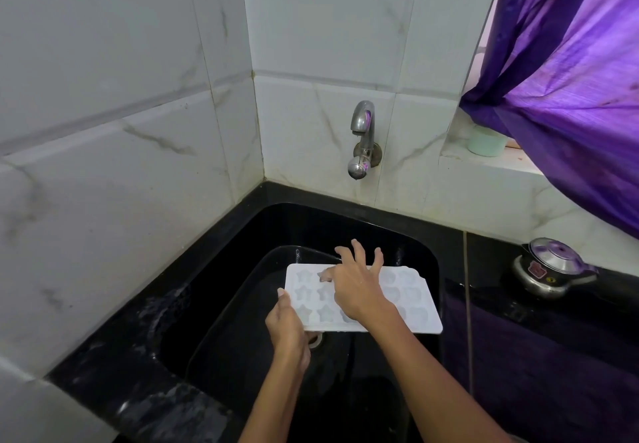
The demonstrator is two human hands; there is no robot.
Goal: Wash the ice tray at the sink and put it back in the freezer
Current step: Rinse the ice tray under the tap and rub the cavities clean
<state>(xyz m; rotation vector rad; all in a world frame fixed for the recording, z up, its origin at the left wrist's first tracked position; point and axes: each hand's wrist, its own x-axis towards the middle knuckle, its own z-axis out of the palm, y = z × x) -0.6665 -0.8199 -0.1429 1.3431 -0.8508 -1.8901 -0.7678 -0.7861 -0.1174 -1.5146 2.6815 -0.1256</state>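
A white ice tray (411, 304) with star and heart shaped moulds is held over the black sink (221, 304). My left hand (288, 327) grips the tray's near-left corner, thumb on its top edge. My right hand (358, 283) lies on top of the tray, its fingers spread, with one fingertip pressed into a mould. The metal tap (362, 138) sticks out of the tiled wall above the sink; no water stream shows.
White marble-look tiles (121, 114) line the corner behind the sink. A black counter (539, 356) runs to the right with a steel pressure cooker (549, 266) on it. A purple curtain (570, 79) hangs over the window ledge, where a pale green cup (485, 143) stands.
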